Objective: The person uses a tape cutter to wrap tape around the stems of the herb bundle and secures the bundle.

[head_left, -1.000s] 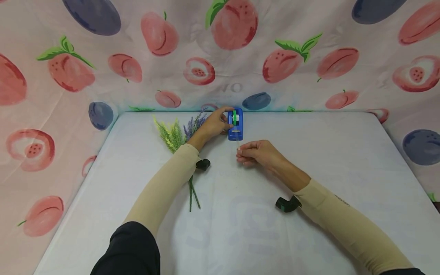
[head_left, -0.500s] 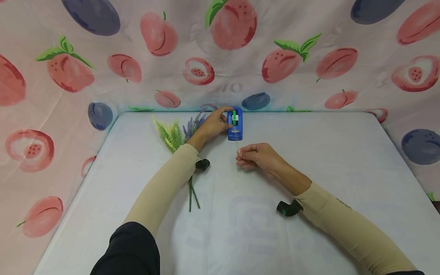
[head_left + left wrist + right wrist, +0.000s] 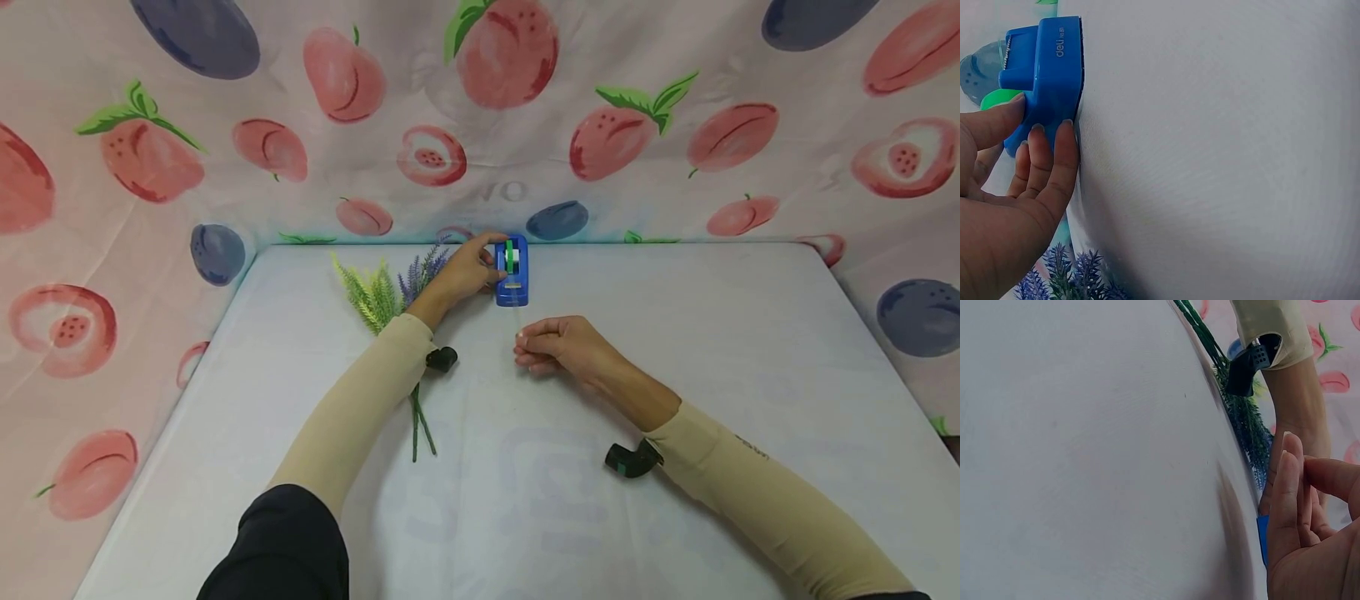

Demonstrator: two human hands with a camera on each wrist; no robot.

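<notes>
At the back of the table stands a blue tape dispenser (image 3: pixel 512 293) with a green-cored roll (image 3: pixel 510 257). My left hand (image 3: pixel 467 268) grips its left side; in the left wrist view the thumb lies near the green core and the fingertips are against the blue body (image 3: pixel 1060 69). In front of the dispenser my right hand (image 3: pixel 564 348) pinches the end of a thin clear strip of tape (image 3: pixel 516 317), which runs back to the dispenser. In the right wrist view thumb and fingers meet, but the strip itself is hard to make out.
Artificial flower stems, with yellow-green (image 3: pixel 369 292) and purple (image 3: pixel 422 273) heads, lie on the white-covered table (image 3: pixel 675 333) left of the dispenser, partly under the left forearm. A fruit-print cloth (image 3: pixel 517 158) hangs behind the table. Each wrist carries a black camera (image 3: pixel 632 460).
My right hand has drawn back slightly toward me, and the gap to the dispenser has grown. The left hand and dispenser stay in place.
</notes>
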